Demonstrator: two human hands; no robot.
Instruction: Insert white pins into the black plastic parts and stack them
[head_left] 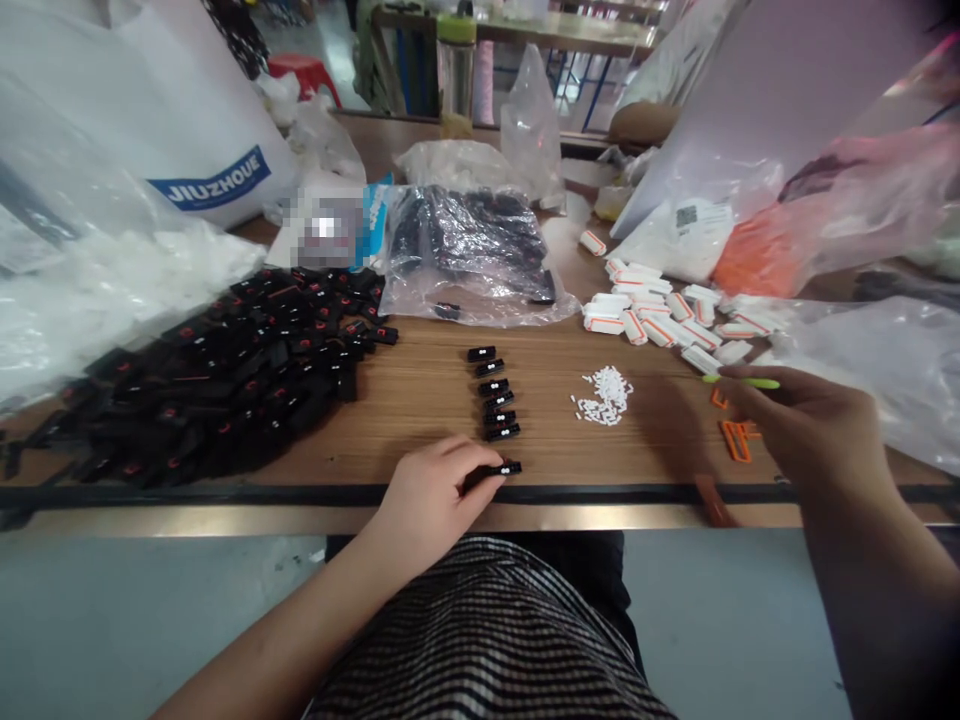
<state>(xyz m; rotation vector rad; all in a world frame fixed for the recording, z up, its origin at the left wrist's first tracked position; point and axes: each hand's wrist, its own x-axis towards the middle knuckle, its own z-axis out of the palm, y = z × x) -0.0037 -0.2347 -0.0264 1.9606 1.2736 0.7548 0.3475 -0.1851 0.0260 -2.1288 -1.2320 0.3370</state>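
My left hand (435, 490) pinches a small black plastic part (511, 468) with two white dots, low over the table's front edge. Beyond it lies a column of several similar black parts (495, 387), also marked with white dots. At the right, my right hand (821, 420) is closed on a thin yellow-green stick (761, 383), whose tip points left towards the white pieces. Between the hands sits a small heap of tiny white pegs (609, 393). Orange plastic frames (737, 441) lie under and beside my right hand.
A large pile of black parts (247, 370) covers the left side. A clear bag of black parts (472, 240) lies at the back middle. White pieces with orange strips (637, 290) are heaped at the back right. Big white sacks (202, 100) and plastic bags flank the wooden table (420, 400).
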